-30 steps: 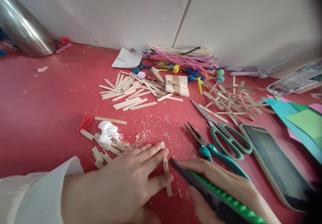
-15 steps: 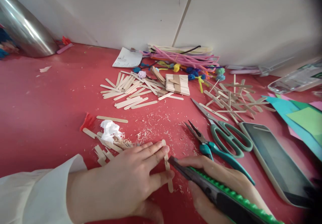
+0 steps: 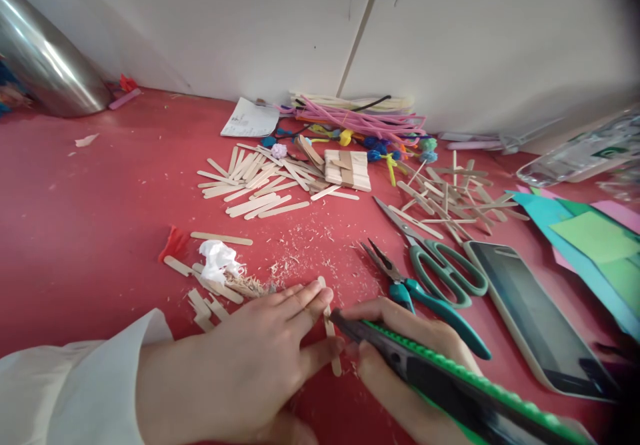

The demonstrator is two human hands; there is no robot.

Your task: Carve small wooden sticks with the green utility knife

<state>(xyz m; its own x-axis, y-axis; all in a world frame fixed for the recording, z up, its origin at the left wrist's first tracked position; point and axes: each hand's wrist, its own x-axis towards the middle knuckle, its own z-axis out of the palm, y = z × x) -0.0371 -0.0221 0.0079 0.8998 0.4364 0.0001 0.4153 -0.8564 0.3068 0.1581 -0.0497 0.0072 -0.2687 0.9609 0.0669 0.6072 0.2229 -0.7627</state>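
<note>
My left hand point(image 3: 260, 358) presses a craft stick point(image 3: 336, 366) against the red table, with fingertips near its upper part and the thumb lower down. The stick lies nearly upright in view, both rounded ends showing. In my right hand point(image 3: 425, 335) is a green and black utility knife point(image 3: 450, 385). Its dark tip touches or nearly touches the right edge of the stick, between my left fingers and thumb; exact contact cannot be made out. Wood shavings point(image 3: 285, 258) are scattered beyond my hands. Crumpled white tissue point(image 3: 218, 261) and cut stick pieces point(image 3: 200, 308) lie beside my left hand.
Pliers point(image 3: 400, 285), scissors point(image 3: 445, 265) and a phone point(image 3: 535, 318) lie on the right, near coloured paper point(image 3: 595, 238). Loose craft sticks point(image 3: 255, 178), a bundled stack point(image 3: 347, 170) and pipe cleaners point(image 3: 355, 121) lie toward the wall. A metal bottle point(image 3: 55, 58) stands far left.
The knife and my right hand have shifted slightly left, the blade tip staying by the stick. My left hand keeps its hold. The view has turned a little.
</note>
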